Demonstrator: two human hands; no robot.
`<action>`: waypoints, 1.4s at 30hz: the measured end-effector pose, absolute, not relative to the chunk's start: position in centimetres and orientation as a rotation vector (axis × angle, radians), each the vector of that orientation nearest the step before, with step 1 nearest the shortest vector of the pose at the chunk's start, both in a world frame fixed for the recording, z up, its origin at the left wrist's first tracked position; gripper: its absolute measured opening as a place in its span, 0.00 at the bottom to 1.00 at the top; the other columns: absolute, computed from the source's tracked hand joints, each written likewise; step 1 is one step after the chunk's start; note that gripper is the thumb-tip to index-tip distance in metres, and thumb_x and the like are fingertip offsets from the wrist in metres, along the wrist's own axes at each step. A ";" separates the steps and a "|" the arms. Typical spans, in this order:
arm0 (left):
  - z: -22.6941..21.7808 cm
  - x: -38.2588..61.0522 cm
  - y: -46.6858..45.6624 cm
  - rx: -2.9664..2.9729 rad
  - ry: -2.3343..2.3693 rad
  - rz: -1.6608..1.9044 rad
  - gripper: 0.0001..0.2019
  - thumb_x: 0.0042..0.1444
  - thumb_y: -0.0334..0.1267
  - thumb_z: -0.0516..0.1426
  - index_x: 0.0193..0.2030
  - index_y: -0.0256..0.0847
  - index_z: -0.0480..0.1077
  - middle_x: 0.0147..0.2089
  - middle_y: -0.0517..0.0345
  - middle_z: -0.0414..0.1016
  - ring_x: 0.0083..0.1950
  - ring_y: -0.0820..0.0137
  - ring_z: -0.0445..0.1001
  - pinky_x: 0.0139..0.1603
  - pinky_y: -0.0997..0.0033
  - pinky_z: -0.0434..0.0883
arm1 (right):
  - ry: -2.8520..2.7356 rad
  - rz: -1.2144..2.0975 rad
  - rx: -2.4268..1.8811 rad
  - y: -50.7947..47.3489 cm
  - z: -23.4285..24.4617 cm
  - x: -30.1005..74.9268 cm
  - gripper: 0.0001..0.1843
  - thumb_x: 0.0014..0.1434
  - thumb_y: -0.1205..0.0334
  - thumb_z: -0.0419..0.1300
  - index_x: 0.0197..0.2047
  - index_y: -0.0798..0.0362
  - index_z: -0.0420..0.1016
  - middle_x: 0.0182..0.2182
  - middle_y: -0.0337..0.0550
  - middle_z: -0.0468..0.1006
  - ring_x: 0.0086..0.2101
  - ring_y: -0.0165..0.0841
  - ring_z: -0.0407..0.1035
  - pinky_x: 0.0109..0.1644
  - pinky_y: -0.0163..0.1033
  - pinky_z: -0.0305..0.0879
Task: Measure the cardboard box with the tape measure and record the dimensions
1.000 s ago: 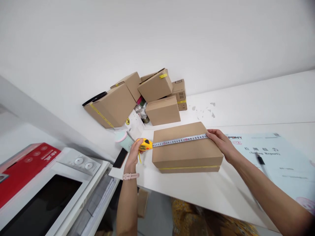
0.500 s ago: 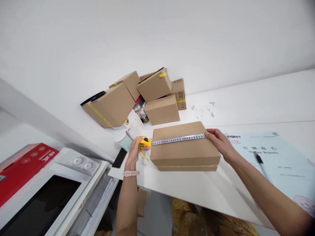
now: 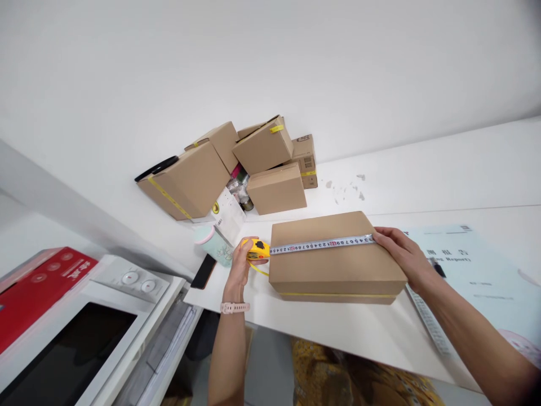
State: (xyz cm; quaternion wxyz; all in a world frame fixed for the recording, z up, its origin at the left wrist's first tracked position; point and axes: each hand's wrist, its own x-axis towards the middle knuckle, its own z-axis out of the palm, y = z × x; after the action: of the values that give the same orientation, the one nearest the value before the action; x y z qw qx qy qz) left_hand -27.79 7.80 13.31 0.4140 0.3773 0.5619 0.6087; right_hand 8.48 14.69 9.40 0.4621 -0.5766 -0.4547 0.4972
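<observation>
A closed brown cardboard box lies on the white table in front of me. My left hand grips a yellow tape measure against the box's left edge, its wrist strap dangling below. The metal blade runs out across the box's top to the right edge. There my right hand pinches the blade's end between thumb and fingers, touching the box's right side. A strip of yellow tape crosses the box's front face.
Several cardboard boxes are piled at the back left. Near my left hand stand a mint cup and a dark flat object. Left is a white microwave under a red box. Pale blue report paper and a pen lie right.
The box, the tape measure and both my hands have shifted right and slightly nearer me. The blade stays stretched across the box's top. More of a pale grey strip shows under my right forearm.
</observation>
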 end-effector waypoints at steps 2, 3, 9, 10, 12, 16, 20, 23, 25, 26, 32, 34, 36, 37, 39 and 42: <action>13.4 -27.2 7.6 0.964 1.411 1.560 0.24 0.47 0.56 0.66 0.42 0.37 0.75 0.37 0.53 0.79 0.37 0.62 0.80 0.35 0.63 0.79 | -1.214 1.143 -1.476 14.4 9.5 9.1 0.23 0.55 0.37 0.64 0.40 0.48 0.80 0.40 0.46 0.83 0.38 0.43 0.76 0.35 0.43 0.69; 13.5 -26.8 7.4 0.974 1.412 1.580 0.23 0.47 0.55 0.67 0.41 0.37 0.75 0.36 0.54 0.78 0.37 0.63 0.80 0.34 0.65 0.79 | -1.274 1.087 -1.514 14.4 9.6 9.4 0.23 0.55 0.36 0.63 0.37 0.48 0.81 0.38 0.46 0.83 0.36 0.43 0.75 0.35 0.44 0.68; 15.3 -23.7 4.9 1.060 1.380 1.698 0.21 0.48 0.52 0.68 0.42 0.38 0.74 0.33 0.57 0.77 0.32 0.70 0.77 0.30 0.74 0.76 | -1.354 1.050 -1.407 14.3 11.5 10.2 0.23 0.51 0.35 0.65 0.32 0.48 0.77 0.33 0.44 0.80 0.36 0.42 0.72 0.40 0.46 0.67; 15.7 -23.1 4.1 1.074 1.371 1.704 0.21 0.48 0.52 0.68 0.42 0.38 0.75 0.35 0.56 0.78 0.34 0.69 0.78 0.31 0.74 0.76 | -1.302 1.071 -1.346 14.5 12.4 10.1 0.22 0.51 0.36 0.65 0.32 0.48 0.76 0.33 0.43 0.79 0.37 0.41 0.71 0.43 0.46 0.67; 16.2 -21.7 2.3 1.094 1.342 1.669 0.22 0.49 0.51 0.69 0.44 0.38 0.76 0.41 0.51 0.80 0.38 0.65 0.79 0.34 0.71 0.78 | -1.203 1.065 -1.256 15.1 14.3 9.8 0.19 0.53 0.39 0.65 0.32 0.48 0.74 0.34 0.41 0.78 0.40 0.39 0.70 0.49 0.46 0.66; 15.5 -18.5 -2.2 1.030 1.123 1.330 0.27 0.50 0.51 0.69 0.55 0.40 0.76 0.48 0.45 0.79 0.41 0.60 0.80 0.33 0.67 0.80 | -1.306 1.073 -1.154 18.0 16.9 8.2 0.14 0.59 0.46 0.61 0.33 0.48 0.74 0.38 0.41 0.79 0.46 0.39 0.70 0.55 0.44 0.62; 12.2 -13.7 -5.4 0.790 0.857 0.961 0.35 0.40 0.46 0.75 0.58 0.46 0.74 0.51 0.49 0.74 0.35 0.67 0.78 0.34 0.65 0.80 | -1.781 1.116 -1.232 21.8 16.3 4.7 0.14 0.61 0.48 0.57 0.35 0.49 0.74 0.38 0.44 0.80 0.42 0.40 0.72 0.48 0.42 0.66; 9.9 -10.2 -6.0 0.730 0.812 0.932 0.38 0.34 0.41 0.77 0.55 0.46 0.74 0.50 0.51 0.72 0.36 0.70 0.75 0.37 0.64 0.78 | -1.971 1.074 -1.307 23.9 15.0 2.1 0.15 0.62 0.48 0.55 0.35 0.50 0.72 0.35 0.44 0.81 0.36 0.39 0.72 0.40 0.41 0.67; 9.1 -8.9 -6.0 0.729 0.815 0.978 0.39 0.30 0.39 0.78 0.54 0.46 0.74 0.51 0.51 0.72 0.41 0.65 0.75 0.44 0.60 0.76 | -2.009 1.033 -1.331 24.8 14.5 1.2 0.15 0.62 0.48 0.56 0.34 0.50 0.72 0.34 0.46 0.81 0.35 0.40 0.73 0.39 0.42 0.66; 9.0 -8.7 -5.9 0.733 0.812 0.983 0.40 0.28 0.38 0.78 0.54 0.46 0.74 0.52 0.50 0.73 0.44 0.63 0.75 0.47 0.59 0.75 | -2.039 1.004 -1.339 25.1 14.4 0.9 0.15 0.61 0.48 0.57 0.33 0.50 0.73 0.34 0.46 0.81 0.36 0.41 0.73 0.39 0.42 0.65; 9.0 -9.3 -6.4 0.771 0.717 0.907 0.35 0.38 0.47 0.76 0.55 0.45 0.76 0.59 0.44 0.75 0.55 0.56 0.75 0.56 0.57 0.69 | -2.252 0.850 -1.287 25.0 14.3 1.5 0.16 0.59 0.48 0.58 0.28 0.48 0.77 0.30 0.43 0.81 0.36 0.41 0.72 0.41 0.42 0.61; 8.4 -9.1 -6.6 0.727 0.721 0.874 0.30 0.45 0.49 0.73 0.55 0.43 0.77 0.55 0.43 0.78 0.54 0.56 0.77 0.58 0.52 0.68 | -2.295 0.834 -1.263 24.8 14.3 1.6 0.18 0.61 0.47 0.56 0.26 0.48 0.76 0.28 0.41 0.79 0.35 0.40 0.72 0.40 0.41 0.60; 7.7 -8.8 -6.8 0.709 0.744 0.848 0.30 0.47 0.51 0.73 0.56 0.42 0.76 0.52 0.43 0.80 0.53 0.54 0.78 0.59 0.46 0.68 | -2.320 0.820 -1.257 24.7 14.3 1.7 0.20 0.62 0.47 0.55 0.25 0.48 0.75 0.26 0.40 0.78 0.34 0.39 0.71 0.39 0.41 0.59; 7.4 -8.7 -6.9 0.717 0.749 0.839 0.32 0.45 0.51 0.73 0.56 0.41 0.76 0.52 0.42 0.80 0.54 0.52 0.78 0.58 0.44 0.68 | -2.328 0.814 -1.257 24.6 14.2 1.7 0.20 0.63 0.47 0.55 0.25 0.48 0.75 0.26 0.40 0.77 0.33 0.39 0.71 0.39 0.41 0.58; 6.9 -8.6 -7.0 0.731 0.750 0.831 0.33 0.46 0.51 0.73 0.58 0.41 0.75 0.53 0.41 0.79 0.56 0.50 0.78 0.59 0.42 0.68 | -2.338 0.804 -1.258 24.6 14.2 1.6 0.21 0.63 0.47 0.54 0.25 0.49 0.74 0.26 0.40 0.77 0.33 0.38 0.70 0.38 0.41 0.58; 6.9 -8.7 -7.1 0.735 0.741 0.826 0.30 0.51 0.51 0.70 0.59 0.42 0.75 0.56 0.40 0.79 0.58 0.50 0.77 0.61 0.41 0.67 | -2.344 0.794 -1.254 24.6 14.3 1.6 0.21 0.63 0.46 0.54 0.25 0.49 0.73 0.26 0.40 0.77 0.33 0.38 0.70 0.37 0.40 0.57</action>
State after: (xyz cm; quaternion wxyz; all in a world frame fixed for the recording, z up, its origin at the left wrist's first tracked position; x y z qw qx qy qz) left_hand -8.71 -7.07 6.94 0.7865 0.3409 0.3439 0.3833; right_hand 1.61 24.63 14.25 0.1826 -0.4445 -0.8306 0.2813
